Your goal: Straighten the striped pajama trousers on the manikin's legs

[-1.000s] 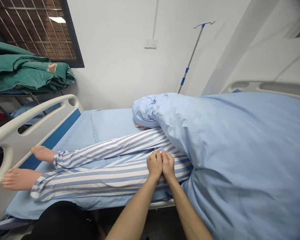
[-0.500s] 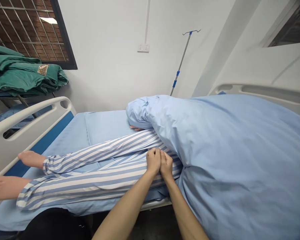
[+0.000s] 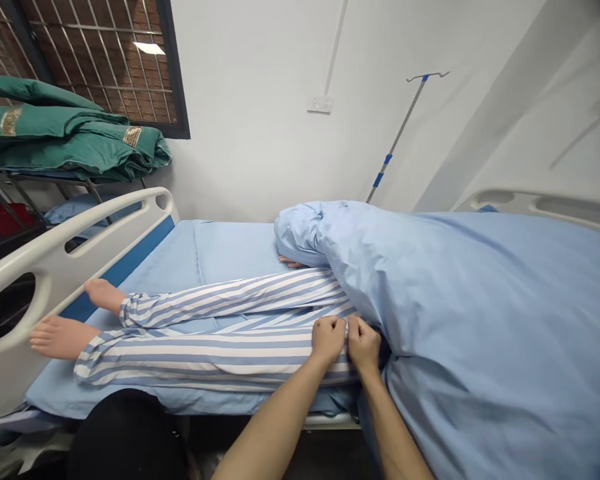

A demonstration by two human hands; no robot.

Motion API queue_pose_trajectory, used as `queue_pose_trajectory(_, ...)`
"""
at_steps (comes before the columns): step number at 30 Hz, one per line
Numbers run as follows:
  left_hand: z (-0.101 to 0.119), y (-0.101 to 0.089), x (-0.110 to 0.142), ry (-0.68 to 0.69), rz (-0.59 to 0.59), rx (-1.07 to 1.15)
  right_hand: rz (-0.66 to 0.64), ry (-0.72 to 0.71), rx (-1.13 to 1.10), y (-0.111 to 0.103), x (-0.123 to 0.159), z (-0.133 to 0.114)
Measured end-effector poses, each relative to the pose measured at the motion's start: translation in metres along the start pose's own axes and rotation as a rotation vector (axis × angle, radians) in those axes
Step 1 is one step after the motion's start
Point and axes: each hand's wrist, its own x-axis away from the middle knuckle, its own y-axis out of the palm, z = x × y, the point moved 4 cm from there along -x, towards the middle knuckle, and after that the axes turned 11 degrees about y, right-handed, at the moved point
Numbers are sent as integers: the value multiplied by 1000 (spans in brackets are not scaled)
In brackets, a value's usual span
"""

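A figure, seemingly a manikin, lies on a hospital bed in blue-and-white striped pyjama trousers, with bare feet towards the left. A light blue quilt covers the upper body and hides the head. My left hand and my right hand are closed on the striped cloth at the top of the thighs, close together, right beside the quilt's edge. A small pinch of cloth rises between them. The figure's own fingers show beyond the legs under the quilt.
A white bed end stands at the left, and a white bed rail at the right. Behind are an IV pole, a wall socket and a barred window. Green folded blankets lie on a metal rack.
My hands have parted slightly and now grip the striped cloth nearer the quilt's edge. The whole view has shifted, with the feet further right in the picture.
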Motion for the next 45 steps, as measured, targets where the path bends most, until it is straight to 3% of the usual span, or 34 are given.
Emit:
queue_pose_trajectory(3,-9,-12,-2,-92,-139,166,42,100,-42,4,1,9)
queue_pose_trajectory(5,-17,-36,1,-115,-179,158,40,121,-77,6,1,11)
queue_pose_trajectory(9,-36,-119,15,-88,-124,-60,26,149,-111,4,2,10)
queue_pose_trajectory(16,-60,-285,51,-83,182,-365,13,195,2,5,4,4)
queue_pose_trajectory(20,-65,-352,67,-92,302,-506,27,198,70,6,5,0)
queue_pose_trajectory(23,-77,-386,80,-160,337,-664,-37,210,165,8,5,-2)
queue_pose_trajectory(26,-90,-401,90,-264,309,-820,-104,213,288,10,4,-3)
queue_pose_trajectory(31,-98,-396,94,-321,224,-961,-179,191,491,18,4,-7)
queue_pose_trajectory(39,-93,-395,96,-339,203,-910,-285,223,755,29,1,-19)
queue_pose_trajectory(42,-92,-395,98,-357,215,-871,-368,83,713,55,9,-43)
queue_pose_trajectory(45,-92,-393,99,-348,224,-856,-492,-118,549,107,34,-91)
